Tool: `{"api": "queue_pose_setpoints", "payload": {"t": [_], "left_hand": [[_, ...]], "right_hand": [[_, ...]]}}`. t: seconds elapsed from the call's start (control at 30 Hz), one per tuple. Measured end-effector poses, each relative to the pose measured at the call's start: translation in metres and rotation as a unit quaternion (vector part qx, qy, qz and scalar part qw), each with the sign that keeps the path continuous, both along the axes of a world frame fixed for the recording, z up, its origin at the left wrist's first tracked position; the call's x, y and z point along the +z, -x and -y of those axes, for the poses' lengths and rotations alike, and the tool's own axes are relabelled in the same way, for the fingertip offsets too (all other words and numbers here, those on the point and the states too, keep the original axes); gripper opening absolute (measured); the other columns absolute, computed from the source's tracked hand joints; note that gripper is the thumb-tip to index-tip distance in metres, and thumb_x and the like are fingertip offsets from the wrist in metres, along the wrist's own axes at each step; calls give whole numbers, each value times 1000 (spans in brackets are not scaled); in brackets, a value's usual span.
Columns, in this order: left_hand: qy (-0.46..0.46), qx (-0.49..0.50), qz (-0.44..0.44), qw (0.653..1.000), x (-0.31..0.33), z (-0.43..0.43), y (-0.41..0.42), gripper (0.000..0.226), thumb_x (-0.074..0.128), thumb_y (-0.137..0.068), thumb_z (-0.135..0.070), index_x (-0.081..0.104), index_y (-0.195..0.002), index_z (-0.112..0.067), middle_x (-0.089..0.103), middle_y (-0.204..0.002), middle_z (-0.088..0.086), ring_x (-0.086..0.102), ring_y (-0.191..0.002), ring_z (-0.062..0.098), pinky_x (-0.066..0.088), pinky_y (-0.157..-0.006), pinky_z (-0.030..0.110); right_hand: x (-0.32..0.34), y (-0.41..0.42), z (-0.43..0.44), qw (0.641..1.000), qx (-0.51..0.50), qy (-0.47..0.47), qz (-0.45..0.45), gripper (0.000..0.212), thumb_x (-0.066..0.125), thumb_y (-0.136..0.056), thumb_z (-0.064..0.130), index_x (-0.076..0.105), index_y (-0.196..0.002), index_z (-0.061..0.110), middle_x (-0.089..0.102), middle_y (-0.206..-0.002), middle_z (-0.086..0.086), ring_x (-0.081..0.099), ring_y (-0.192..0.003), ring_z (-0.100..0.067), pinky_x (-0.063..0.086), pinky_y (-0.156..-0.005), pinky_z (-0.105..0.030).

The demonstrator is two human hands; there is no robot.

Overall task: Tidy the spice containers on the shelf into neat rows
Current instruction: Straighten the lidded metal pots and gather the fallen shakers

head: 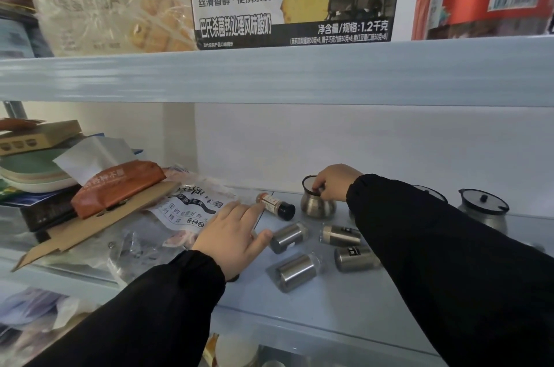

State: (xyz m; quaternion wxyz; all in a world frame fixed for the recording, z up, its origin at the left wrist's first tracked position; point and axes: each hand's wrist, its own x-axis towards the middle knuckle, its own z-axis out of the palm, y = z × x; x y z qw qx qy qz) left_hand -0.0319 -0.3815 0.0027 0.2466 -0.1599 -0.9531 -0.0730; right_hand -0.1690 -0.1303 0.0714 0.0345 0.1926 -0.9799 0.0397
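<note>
Looking down at the pale shelf, I see my left hand lying flat with its fingers spread apart, holding nothing. One fingertip touches the bottom end of a small bottle with a black cap, which lies on its side just past the hand. My thumb is just beside a steel shaker that has tipped over. Three more steel shakers lie on their sides near it, to the right of that hand.

My right hand is farther back. Its fingers are closed on the lid of a round steel pot, which stands upright. Another pot with a black lid stands well apart, past my right sleeve. A clear food bag lies under my left hand.
</note>
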Motion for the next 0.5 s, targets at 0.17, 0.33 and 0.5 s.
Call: {"api": "queue_pose_setpoints", "payload": {"t": [0.17, 0.33, 0.5], "left_hand": [[-2, 3, 6, 1000, -2, 0, -5, 67, 27, -91, -62, 46, -137, -16, 59, -122, 4, 47, -121, 28, 42, -99, 45], [2, 0, 8, 1000, 1, -1, -9, 67, 26, -91, -62, 45, -138, -17, 59, -123, 4, 46, -122, 27, 41, -100, 43], [-14, -5, 1, 1000, 7, -2, -11, 67, 28, -90, -61, 45, -138, -16, 57, -125, 4, 44, -124, 26, 40, -102, 42]], "right_hand": [[-5, -5, -2, 999, -11, 32, -6, 32, 58, -91, 12, 69, -119, 21, 66, -120, 0, 59, -109, -20, 42, -89, -26], [-10, -12, -2, 999, -11, 42, -15, 32, 54, -94, 12, 68, -121, 22, 65, -119, -1, 59, -109, -22, 41, -88, -27], [-11, -17, -6, 998, -5, 61, -13, 30, 56, -91, 25, 60, -120, 29, 60, -123, -1, 53, -118, -26, 42, -87, -28]]}}
